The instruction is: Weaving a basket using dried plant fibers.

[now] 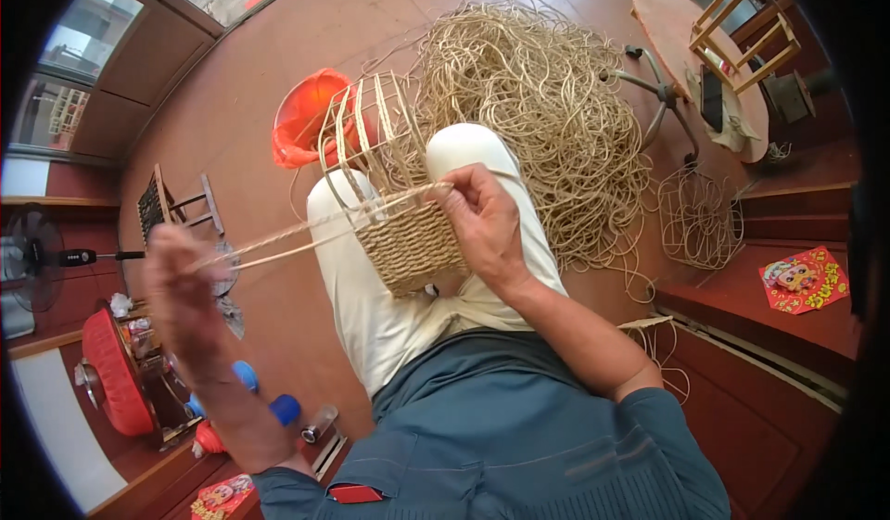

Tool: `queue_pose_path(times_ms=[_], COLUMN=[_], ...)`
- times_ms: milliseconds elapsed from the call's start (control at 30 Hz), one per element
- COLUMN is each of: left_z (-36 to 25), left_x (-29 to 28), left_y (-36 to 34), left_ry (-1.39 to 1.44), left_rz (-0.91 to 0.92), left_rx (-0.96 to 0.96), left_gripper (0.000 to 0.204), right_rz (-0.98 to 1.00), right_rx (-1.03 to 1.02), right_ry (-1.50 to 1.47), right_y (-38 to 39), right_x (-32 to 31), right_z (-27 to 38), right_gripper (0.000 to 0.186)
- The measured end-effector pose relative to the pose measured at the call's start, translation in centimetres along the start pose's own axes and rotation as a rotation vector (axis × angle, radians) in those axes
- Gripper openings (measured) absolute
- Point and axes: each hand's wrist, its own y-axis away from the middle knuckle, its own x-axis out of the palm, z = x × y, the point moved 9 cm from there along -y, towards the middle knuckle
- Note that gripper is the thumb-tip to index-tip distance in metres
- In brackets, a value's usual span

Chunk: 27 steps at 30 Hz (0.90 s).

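Note:
A partly woven basket rests on my lap between my thighs, its wire frame bare at the far end and tan cord wound in tight rows at the near end. My right hand pinches a strand of cord at the basket's right edge, where the weaving meets the open frame. Out to the left, my left hand is raised and smeared by motion. Two lengths of straw-coloured cord stretch taut from the basket to this hand, whose fingers are blurred.
Beyond my knees lies a big tangled heap of cord. An orange-red plastic bag sits behind the frame. At right stand a round wooden table and a bare wire frame on the floor. A fan and small stool are left.

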Motion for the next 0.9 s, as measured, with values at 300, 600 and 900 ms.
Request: queue_pose_path(times_ms=[300, 600, 900], left_z=[-14.1, -14.4, 9.7], left_x=[-56.5, -36.5, 9.3], left_y=[7.7, -3.8, 2.6], left_ry=[-0.016, -0.625, -0.98], left_rz=[-0.855, -0.728, 0.355], left_rx=[-0.022, 0.151, -0.096], left_gripper=[0.041, 0.05, 0.034], right_rz=[0.016, 0.008, 0.037], right_rx=[0.097, 0.155, 0.148], right_ry=[-0.14, -0.185, -0.211], right_y=[-0.4, -0.3, 0.1], right_x=[0.7, 0.4, 0.7], right_z=[-0.9, -2.1, -1.2], right_gripper=[0.015, 0.019, 0.017])
